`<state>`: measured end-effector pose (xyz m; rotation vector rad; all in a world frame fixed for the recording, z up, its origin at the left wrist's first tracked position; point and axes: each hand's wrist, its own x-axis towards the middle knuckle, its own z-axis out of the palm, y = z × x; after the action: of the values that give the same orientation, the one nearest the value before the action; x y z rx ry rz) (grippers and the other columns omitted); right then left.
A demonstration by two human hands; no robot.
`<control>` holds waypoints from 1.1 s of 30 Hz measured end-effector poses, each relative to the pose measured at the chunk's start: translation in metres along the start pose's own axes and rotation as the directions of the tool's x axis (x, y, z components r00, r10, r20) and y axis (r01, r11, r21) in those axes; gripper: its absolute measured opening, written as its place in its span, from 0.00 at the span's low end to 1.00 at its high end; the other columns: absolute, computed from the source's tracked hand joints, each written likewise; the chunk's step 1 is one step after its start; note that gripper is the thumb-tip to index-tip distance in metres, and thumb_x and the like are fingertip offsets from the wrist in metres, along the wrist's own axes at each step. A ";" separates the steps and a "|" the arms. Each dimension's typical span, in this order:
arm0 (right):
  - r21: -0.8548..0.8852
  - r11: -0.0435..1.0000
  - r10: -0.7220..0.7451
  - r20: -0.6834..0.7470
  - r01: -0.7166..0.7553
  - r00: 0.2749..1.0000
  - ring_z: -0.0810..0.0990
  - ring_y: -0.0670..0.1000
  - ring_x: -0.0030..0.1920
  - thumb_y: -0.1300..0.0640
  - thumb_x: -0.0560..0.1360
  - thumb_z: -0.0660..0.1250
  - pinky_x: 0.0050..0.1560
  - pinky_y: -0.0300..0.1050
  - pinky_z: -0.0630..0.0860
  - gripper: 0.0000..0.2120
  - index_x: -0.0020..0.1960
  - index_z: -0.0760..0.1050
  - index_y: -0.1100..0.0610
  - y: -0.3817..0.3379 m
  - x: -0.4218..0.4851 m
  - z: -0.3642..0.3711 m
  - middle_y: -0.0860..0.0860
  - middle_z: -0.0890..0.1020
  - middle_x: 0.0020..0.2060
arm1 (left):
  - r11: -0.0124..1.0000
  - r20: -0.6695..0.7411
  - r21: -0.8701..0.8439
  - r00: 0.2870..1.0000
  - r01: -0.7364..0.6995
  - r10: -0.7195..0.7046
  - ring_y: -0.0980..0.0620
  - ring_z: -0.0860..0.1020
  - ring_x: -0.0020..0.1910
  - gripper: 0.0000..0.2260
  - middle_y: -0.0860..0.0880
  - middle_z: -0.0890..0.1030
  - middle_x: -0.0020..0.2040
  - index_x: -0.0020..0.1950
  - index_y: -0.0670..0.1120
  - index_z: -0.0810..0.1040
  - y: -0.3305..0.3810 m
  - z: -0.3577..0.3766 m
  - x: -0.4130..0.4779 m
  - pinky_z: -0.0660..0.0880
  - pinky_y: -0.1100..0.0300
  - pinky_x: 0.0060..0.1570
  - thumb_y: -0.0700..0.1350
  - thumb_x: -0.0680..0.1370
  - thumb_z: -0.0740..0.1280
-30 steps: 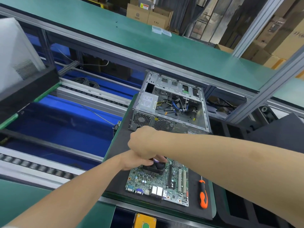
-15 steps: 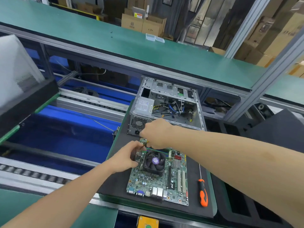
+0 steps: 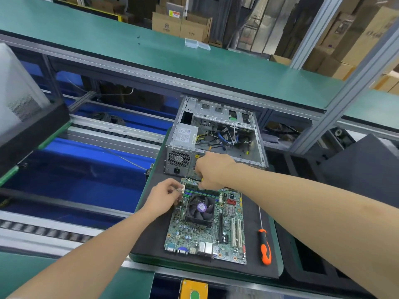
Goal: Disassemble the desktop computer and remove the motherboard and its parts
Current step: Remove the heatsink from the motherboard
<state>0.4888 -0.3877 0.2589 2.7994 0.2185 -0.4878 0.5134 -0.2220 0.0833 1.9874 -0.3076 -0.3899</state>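
The green motherboard (image 3: 205,236) lies flat on a black foam mat (image 3: 252,212), with its black CPU fan (image 3: 200,209) facing up. My left hand (image 3: 165,198) is at the board's far left corner, thumb and forefinger pinching at the left end of the memory slots (image 3: 205,193). My right hand (image 3: 212,171) hovers over the board's far edge with its fingers curled down onto a memory module, most of which they hide. Just behind the board stands the opened metal case (image 3: 216,137), with the power supply (image 3: 185,134) and loose cables inside.
An orange-handled screwdriver (image 3: 265,247) lies on the mat right of the board. Left of the mat runs a blue conveyor bed (image 3: 86,169) with roller rails. A green shelf (image 3: 151,55) spans the back. A yellow button box (image 3: 194,290) sits at the near edge.
Both hands have left the CPU fan and moved to the board's far edge: the left to the end of the memory slots, the right over the module. The view has shifted slightly.
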 end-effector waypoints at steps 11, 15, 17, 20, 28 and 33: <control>0.008 1.000 0.019 0.047 -0.019 0.999 0.75 0.53 0.32 0.54 0.74 0.69 0.28 0.42 0.69 0.05 0.41 0.77 0.55 -0.010 0.007 -0.005 0.51 0.75 0.38 | 0.895 0.268 -0.423 0.963 0.144 -0.029 0.48 0.77 0.42 0.08 0.46 0.82 0.41 0.42 0.43 0.82 -0.007 0.002 -0.003 0.72 0.57 0.42 0.39 0.65 0.67; 0.015 1.000 0.017 0.037 -0.017 0.999 0.72 0.52 0.30 0.57 0.73 0.67 0.28 0.42 0.67 0.10 0.34 0.70 0.54 -0.012 0.007 -0.006 0.51 0.72 0.34 | 0.930 0.234 -0.367 0.970 0.032 0.060 0.48 0.79 0.43 0.08 0.45 0.82 0.44 0.38 0.42 0.84 -0.016 -0.002 -0.007 0.75 0.53 0.47 0.40 0.71 0.64; 0.013 1.000 0.013 0.044 -0.014 0.999 0.72 0.52 0.31 0.57 0.72 0.67 0.28 0.42 0.66 0.10 0.34 0.70 0.54 -0.014 0.009 -0.005 0.52 0.73 0.35 | 0.975 0.206 -0.222 0.976 -0.022 0.069 0.50 0.81 0.42 0.11 0.49 0.83 0.43 0.38 0.49 0.84 -0.022 -0.003 -0.008 0.77 0.50 0.50 0.44 0.80 0.68; 0.019 1.000 0.002 0.057 -0.003 0.998 0.74 0.53 0.33 0.57 0.74 0.68 0.28 0.42 0.66 0.10 0.35 0.72 0.54 -0.015 0.011 -0.004 0.52 0.73 0.38 | 0.997 0.219 -0.072 0.974 -0.039 0.053 0.56 0.82 0.39 0.09 0.51 0.85 0.40 0.39 0.55 0.82 -0.022 0.000 -0.010 0.77 0.58 0.47 0.51 0.80 0.72; 0.016 1.000 -0.017 0.063 0.016 0.998 0.79 0.58 0.41 0.56 0.74 0.69 0.37 0.48 0.75 0.04 0.41 0.75 0.53 -0.020 0.015 -0.002 0.51 0.73 0.39 | 0.989 0.209 -0.145 0.977 -0.003 0.034 0.56 0.84 0.42 0.07 0.51 0.86 0.43 0.54 0.54 0.82 -0.019 0.002 -0.013 0.77 0.63 0.48 0.46 0.78 0.74; -0.004 1.000 -0.028 0.057 0.029 0.998 0.77 0.56 0.37 0.55 0.74 0.70 0.36 0.48 0.74 0.09 0.37 0.73 0.53 -0.022 0.018 0.001 0.50 0.72 0.36 | 0.985 0.228 -0.173 0.973 0.024 0.016 0.55 0.84 0.43 0.08 0.51 0.86 0.45 0.57 0.55 0.84 -0.021 0.002 -0.012 0.79 0.58 0.52 0.46 0.78 0.74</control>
<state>0.5010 -0.3654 0.2465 2.7766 0.2473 -0.5714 0.5029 -0.2105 0.0652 1.7731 -0.4011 -0.6301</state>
